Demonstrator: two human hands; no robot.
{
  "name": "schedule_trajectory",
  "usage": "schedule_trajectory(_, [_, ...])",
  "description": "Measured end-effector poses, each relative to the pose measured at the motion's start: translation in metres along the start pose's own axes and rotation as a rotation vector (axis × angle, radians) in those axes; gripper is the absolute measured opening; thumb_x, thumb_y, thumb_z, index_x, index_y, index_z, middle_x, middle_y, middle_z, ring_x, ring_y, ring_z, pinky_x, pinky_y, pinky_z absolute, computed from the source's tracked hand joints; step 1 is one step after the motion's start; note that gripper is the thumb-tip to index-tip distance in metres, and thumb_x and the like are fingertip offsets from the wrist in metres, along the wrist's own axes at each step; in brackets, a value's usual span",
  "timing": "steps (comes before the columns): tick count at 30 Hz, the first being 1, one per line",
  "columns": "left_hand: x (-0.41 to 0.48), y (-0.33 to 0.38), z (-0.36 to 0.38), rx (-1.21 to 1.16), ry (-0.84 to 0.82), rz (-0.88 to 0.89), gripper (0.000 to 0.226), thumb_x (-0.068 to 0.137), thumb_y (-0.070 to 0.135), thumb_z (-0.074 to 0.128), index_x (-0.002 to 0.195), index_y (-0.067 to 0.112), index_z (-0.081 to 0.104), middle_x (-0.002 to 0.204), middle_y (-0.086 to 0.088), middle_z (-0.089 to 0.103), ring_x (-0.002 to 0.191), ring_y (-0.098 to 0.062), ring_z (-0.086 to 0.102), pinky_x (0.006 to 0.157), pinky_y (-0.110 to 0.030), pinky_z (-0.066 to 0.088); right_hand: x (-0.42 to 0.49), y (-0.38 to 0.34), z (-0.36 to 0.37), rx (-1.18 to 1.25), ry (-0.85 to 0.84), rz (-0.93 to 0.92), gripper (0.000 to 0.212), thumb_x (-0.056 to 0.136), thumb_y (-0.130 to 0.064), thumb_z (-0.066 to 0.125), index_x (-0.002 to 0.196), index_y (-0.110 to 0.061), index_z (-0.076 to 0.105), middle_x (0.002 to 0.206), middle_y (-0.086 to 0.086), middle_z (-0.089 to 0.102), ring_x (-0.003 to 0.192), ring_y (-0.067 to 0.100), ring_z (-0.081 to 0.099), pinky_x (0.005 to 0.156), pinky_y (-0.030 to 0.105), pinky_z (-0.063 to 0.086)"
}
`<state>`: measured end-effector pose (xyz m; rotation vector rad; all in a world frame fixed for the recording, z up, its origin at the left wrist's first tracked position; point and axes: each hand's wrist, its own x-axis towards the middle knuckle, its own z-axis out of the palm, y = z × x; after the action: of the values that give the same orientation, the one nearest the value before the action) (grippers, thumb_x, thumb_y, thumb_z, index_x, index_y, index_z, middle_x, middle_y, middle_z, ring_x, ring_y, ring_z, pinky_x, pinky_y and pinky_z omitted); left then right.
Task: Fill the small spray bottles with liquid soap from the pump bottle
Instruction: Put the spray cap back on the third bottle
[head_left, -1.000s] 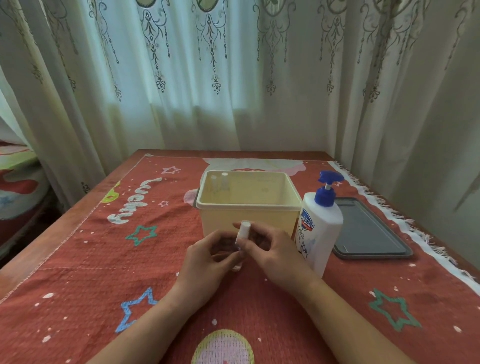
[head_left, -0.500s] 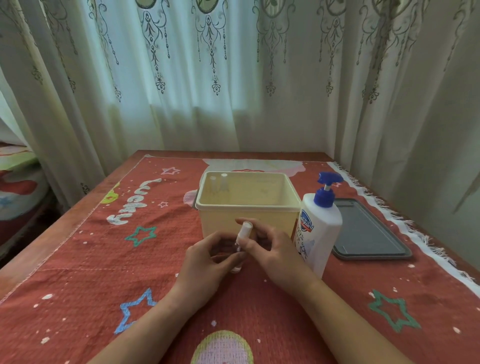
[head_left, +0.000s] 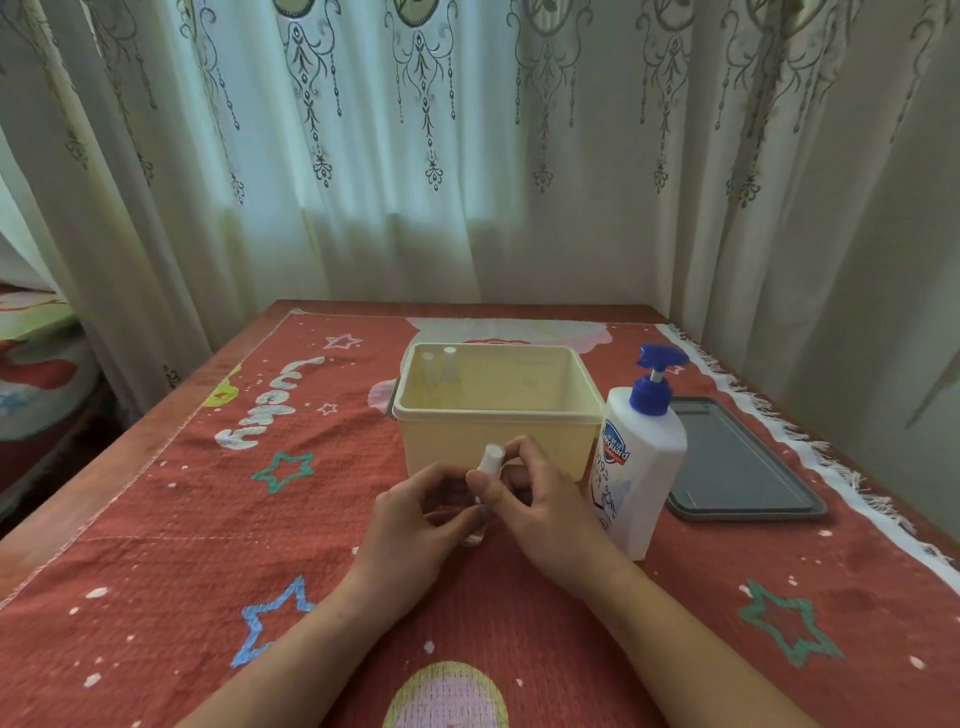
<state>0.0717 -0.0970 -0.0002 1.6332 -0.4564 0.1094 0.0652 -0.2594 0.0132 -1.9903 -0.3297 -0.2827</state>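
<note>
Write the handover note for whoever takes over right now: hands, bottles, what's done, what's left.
Left hand holds the body of a small spray bottle in front of the cream tub; right hand pinches its white cap.
Pump bottle stands right of the hands, beside the tub. Two more small bottles stand in the tub's far left corner.
Done: no filling shows; levels unreadable.
Left: uncap, pump soap in, recap, repeat for the others.

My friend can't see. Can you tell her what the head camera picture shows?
A left hand grips a small spray bottle by its clear body while the right hand pinches its white cap, over a red tablecloth. Behind are a cream tub and a white pump bottle with a blue pump head.
</note>
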Motion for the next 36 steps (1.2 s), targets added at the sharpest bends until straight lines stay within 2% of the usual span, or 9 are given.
schedule_trajectory(6, [0.000,0.000,0.001,-0.025,-0.022,0.005,0.024,0.084,0.002,0.075,0.105,0.013,0.072,0.095,0.000,0.079,0.092,-0.015,0.076,0.071,-0.025,0.060,0.000,0.003,-0.003,0.012,-0.064,-0.052,0.023,0.093,-0.041,0.059,0.116,-0.039,0.062,0.093,0.017,0.071,0.090,0.034,0.069,0.082,0.054,0.053])
schedule_trajectory(10, [0.001,-0.005,0.000,-0.014,-0.001,-0.004,0.026,0.083,-0.001,0.075,0.105,0.012,0.072,0.095,-0.002,0.079,0.093,-0.016,0.076,0.071,-0.024,0.060,0.000,0.002,-0.002,-0.042,-0.006,-0.069,0.015,0.093,-0.035,0.064,0.107,-0.031,0.067,0.070,0.012,0.063,0.063,0.016,0.058,0.064,0.041,0.050])
schedule_trajectory(16, [0.003,-0.009,-0.001,0.034,0.022,0.016,0.025,0.082,0.006,0.079,0.104,0.015,0.074,0.094,0.000,0.079,0.092,-0.015,0.076,0.077,-0.032,0.062,-0.002,-0.001,0.000,-0.095,0.087,-0.063,0.015,0.090,-0.035,0.069,0.088,-0.020,0.066,0.060,-0.005,0.047,0.057,0.002,0.041,0.054,0.027,0.037])
schedule_trajectory(19, [0.005,-0.007,-0.002,0.111,0.048,0.051,0.024,0.081,0.013,0.080,0.102,0.023,0.075,0.092,0.005,0.079,0.090,-0.011,0.075,0.082,-0.035,0.061,-0.003,-0.005,-0.001,-0.088,0.096,-0.061,0.016,0.091,-0.037,0.068,0.087,-0.022,0.065,0.064,-0.009,0.057,0.060,0.003,0.052,0.056,0.022,0.043])
schedule_trajectory(22, [0.007,-0.003,-0.006,0.363,0.038,0.170,0.026,0.086,0.029,0.075,0.111,0.035,0.070,0.103,0.015,0.073,0.097,0.003,0.067,0.085,-0.017,0.051,-0.001,-0.009,-0.011,0.114,0.038,0.033,0.017,0.091,-0.036,0.068,0.093,-0.020,0.067,0.084,-0.003,0.073,0.078,0.008,0.069,0.069,0.026,0.057])
schedule_trajectory(25, [0.008,0.001,-0.012,0.416,-0.077,0.146,0.037,0.090,0.047,0.060,0.124,0.034,0.067,0.110,0.017,0.069,0.101,0.003,0.063,0.084,-0.013,0.045,0.000,-0.007,-0.019,0.281,-0.022,0.094,0.016,0.090,-0.025,0.071,0.091,-0.011,0.064,0.077,0.003,0.069,0.069,0.016,0.063,0.064,0.030,0.052])
schedule_trajectory(28, [0.005,0.001,-0.014,0.309,-0.150,0.103,0.025,0.092,0.040,0.062,0.115,0.032,0.070,0.104,0.018,0.074,0.096,0.004,0.066,0.082,-0.015,0.048,0.000,-0.004,-0.019,0.262,-0.072,0.074,0.015,0.092,-0.021,0.069,0.091,-0.008,0.061,0.075,0.005,0.068,0.067,0.016,0.061,0.062,0.031,0.051])
schedule_trajectory(32, [0.004,-0.001,-0.015,0.315,-0.057,0.183,0.021,0.089,0.029,0.072,0.109,0.031,0.073,0.103,0.019,0.075,0.099,0.002,0.068,0.084,-0.016,0.051,0.001,-0.002,-0.020,0.149,-0.081,0.058,0.009,0.093,-0.022,0.067,0.091,-0.014,0.065,0.073,0.000,0.068,0.065,0.010,0.063,0.062,0.025,0.051])
schedule_trajectory(36, [0.006,-0.006,-0.014,0.345,-0.006,0.227,0.023,0.089,0.033,0.074,0.112,0.026,0.074,0.104,0.014,0.074,0.100,-0.004,0.069,0.086,-0.028,0.054,0.004,0.000,-0.017,0.163,-0.068,0.067,0.012,0.094,-0.024,0.067,0.090,-0.013,0.065,0.071,0.004,0.069,0.060,0.016,0.063,0.061,0.030,0.052])
